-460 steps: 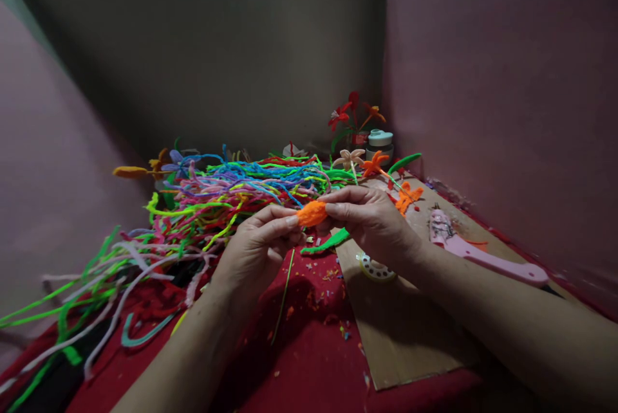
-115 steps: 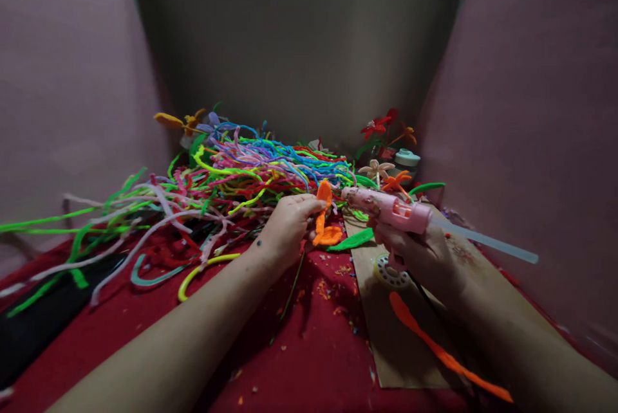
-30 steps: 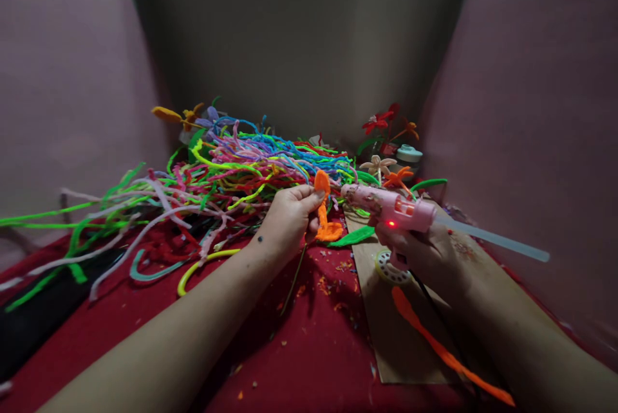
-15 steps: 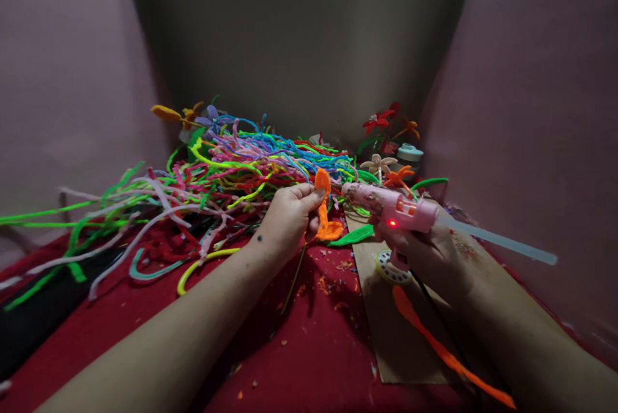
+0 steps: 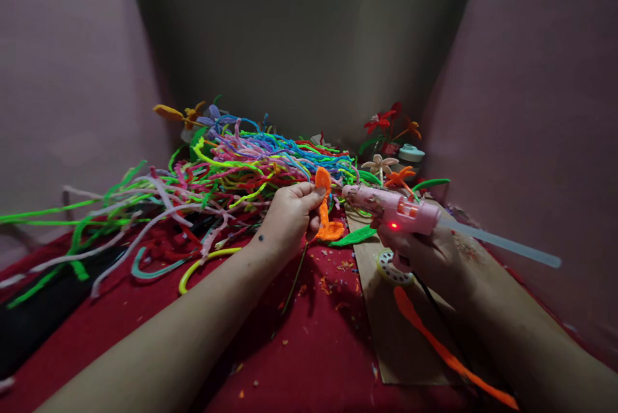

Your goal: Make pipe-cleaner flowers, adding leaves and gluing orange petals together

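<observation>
My left hand [image 5: 300, 210] is closed, pinching an orange pipe-cleaner flower [image 5: 330, 229] whose looped petals stick up and down past the fingers. A thin stem [image 5: 295, 278] slants down below this hand. Wrapped round the handle of a pink hot glue gun [image 5: 393, 207] is my right hand [image 5: 429, 252]. The gun's nozzle points left at the flower, a small gap apart, and its red light glows. A translucent glue stick [image 5: 505, 244] juts from the gun's back end. Below the flower, a green pipe-cleaner leaf [image 5: 355, 236] lies partly on the cardboard.
A big heap of coloured pipe cleaners [image 5: 270, 165] spreads behind and left. Cardboard [image 5: 386, 336] lies on the red cloth [image 5: 309, 361], with a round holed disc [image 5: 393, 267] and an orange fuzzy strip [image 5: 439, 345]. Finished flowers [image 5: 380, 121] and a lidded jar [image 5: 411, 154] stand at back right.
Almost nothing differs; the whole view has shifted very slightly. Both hands keep the same grip, with the nozzle close to the flower.
</observation>
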{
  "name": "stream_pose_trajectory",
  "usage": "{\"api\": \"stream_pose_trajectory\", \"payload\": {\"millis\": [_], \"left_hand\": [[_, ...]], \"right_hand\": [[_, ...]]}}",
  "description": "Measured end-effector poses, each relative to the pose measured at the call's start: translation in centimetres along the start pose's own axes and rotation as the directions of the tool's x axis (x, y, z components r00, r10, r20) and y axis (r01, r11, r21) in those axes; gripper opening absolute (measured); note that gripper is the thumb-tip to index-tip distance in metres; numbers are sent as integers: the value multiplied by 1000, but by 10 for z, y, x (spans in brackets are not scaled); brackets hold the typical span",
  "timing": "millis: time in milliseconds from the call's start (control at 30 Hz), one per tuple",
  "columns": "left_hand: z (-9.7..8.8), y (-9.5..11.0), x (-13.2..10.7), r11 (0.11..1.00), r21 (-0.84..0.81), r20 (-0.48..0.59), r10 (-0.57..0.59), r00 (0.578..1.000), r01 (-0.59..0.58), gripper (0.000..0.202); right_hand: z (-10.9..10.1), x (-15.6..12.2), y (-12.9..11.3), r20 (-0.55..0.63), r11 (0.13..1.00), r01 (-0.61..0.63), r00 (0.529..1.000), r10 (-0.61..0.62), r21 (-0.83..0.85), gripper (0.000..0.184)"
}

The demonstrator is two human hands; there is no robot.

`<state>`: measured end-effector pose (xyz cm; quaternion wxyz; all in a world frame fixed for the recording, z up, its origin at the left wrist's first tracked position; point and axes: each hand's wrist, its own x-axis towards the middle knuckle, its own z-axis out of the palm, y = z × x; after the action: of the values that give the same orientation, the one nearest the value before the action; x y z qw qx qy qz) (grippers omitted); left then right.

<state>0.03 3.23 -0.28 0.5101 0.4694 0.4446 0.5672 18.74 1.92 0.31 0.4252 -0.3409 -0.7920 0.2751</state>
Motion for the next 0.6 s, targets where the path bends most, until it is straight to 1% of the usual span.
{"api": "stream_pose_trajectory", "payload": {"millis": [67,133,200,367,600], "left_hand": [[0,0,0,1000,-6,-8,0,1000,0,14],[0,0,0,1000,-1,-15,6,1000,-6,14],[0,1,0,1000,5,-23,13,1000,-12,16],[1,2,0,1000,0,-35,15,999,-15,20],[-3,-3,3,999,-13,-10,32,999,-32,18]], "right_hand": [[-1,1,-2,-2,1000,1,1000,-1,-12,35],[0,1,-3,-48,1000,24,999,-25,-19,31],[0,1,-4,-59,998,48,997,-50,-46,29],[0,1,-3,-33,996,78,996,-80,-48,30],[-2,2,-6,6,996,68,998,-68,-63,32]]}}
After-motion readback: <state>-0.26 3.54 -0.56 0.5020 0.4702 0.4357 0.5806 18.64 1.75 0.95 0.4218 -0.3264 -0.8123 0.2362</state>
